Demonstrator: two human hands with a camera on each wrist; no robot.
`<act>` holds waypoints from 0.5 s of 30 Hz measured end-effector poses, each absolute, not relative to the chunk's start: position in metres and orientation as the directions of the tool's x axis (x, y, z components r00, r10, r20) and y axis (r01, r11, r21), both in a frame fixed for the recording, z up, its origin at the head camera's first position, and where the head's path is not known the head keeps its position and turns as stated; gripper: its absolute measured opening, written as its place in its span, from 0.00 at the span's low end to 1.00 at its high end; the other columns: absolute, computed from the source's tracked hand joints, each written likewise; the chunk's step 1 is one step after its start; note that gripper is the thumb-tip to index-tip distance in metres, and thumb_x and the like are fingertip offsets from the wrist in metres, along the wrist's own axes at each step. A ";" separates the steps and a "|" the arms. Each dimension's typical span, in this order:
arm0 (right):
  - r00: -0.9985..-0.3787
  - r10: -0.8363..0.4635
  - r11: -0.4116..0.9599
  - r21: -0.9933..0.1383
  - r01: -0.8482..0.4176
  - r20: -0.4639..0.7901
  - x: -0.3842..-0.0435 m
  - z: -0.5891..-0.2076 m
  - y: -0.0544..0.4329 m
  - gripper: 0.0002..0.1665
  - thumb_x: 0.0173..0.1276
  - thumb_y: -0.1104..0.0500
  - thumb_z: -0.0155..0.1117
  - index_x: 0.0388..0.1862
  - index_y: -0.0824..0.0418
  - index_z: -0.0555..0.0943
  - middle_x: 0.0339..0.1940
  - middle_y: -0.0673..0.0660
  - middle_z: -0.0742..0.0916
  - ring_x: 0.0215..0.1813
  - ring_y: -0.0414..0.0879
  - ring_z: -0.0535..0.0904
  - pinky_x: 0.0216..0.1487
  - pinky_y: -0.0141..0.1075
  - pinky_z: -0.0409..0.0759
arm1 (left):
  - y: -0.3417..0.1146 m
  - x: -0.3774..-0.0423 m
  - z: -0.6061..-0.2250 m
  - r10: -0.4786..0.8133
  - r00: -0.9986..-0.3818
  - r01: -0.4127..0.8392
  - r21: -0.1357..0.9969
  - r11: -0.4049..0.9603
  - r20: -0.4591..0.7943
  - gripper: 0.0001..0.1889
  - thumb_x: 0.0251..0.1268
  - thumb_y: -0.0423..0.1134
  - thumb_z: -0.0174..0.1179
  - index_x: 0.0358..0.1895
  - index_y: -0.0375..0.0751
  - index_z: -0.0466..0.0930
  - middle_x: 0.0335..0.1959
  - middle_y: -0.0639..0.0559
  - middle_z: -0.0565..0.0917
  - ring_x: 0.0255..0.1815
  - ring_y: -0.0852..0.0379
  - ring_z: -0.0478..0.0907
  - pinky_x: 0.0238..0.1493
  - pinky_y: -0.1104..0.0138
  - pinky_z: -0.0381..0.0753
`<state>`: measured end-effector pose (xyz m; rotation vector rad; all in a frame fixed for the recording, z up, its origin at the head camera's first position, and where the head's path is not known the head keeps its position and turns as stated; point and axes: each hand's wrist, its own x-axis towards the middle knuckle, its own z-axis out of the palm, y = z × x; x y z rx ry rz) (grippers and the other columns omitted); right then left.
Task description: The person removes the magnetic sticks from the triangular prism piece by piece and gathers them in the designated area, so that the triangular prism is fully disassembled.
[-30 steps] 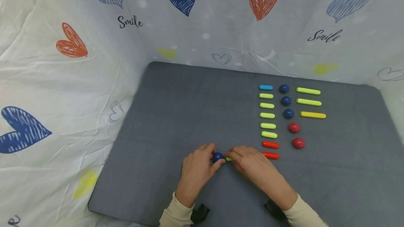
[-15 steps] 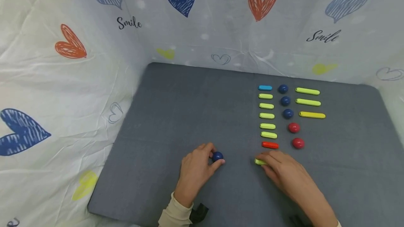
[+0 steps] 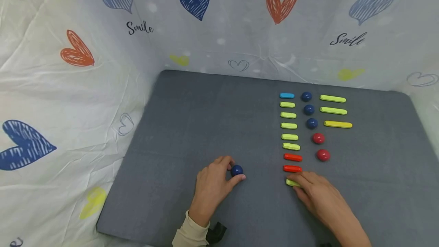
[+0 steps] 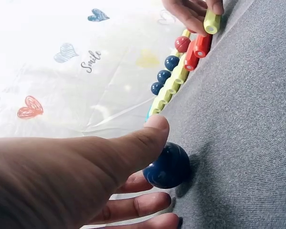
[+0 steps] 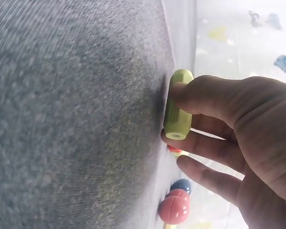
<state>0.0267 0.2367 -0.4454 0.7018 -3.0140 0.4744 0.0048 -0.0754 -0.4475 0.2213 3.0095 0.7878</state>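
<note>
At the middle front of the table, my left hand holds a dark blue ball between thumb and fingers. The left wrist view shows the thumb on the near side of the blue ball, which sits on the cloth. Farther right, my right hand pinches a short yellow-green faceted rod, its right part covered by the fingers. In the right wrist view the thumb lies across the yellow-green rod and fingers sit behind it. Just beyond this hand lies a short red rod.
Beyond it run another red rod, several short yellow-green rods and a blue rod in a column. Beside them stand blue balls and red balls, then longer rods. A heart-printed sheet borders the grey table.
My right hand has carried the yellow-green rod away from the blue ball, rightward to the near end of the short-rod column. The left hand has stayed at the ball.
</note>
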 end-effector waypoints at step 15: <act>-0.880 -0.455 0.842 -0.257 -0.475 0.137 0.027 -0.453 0.237 0.28 0.55 0.60 0.88 0.55 0.49 0.89 0.48 0.49 0.88 0.47 0.46 0.84 0.50 0.50 0.86 | -0.099 0.003 -0.443 0.213 -0.964 0.260 0.409 0.875 0.159 0.58 0.46 0.78 0.70 0.82 0.56 0.66 0.82 0.49 0.68 0.82 0.45 0.63 0.74 0.41 0.68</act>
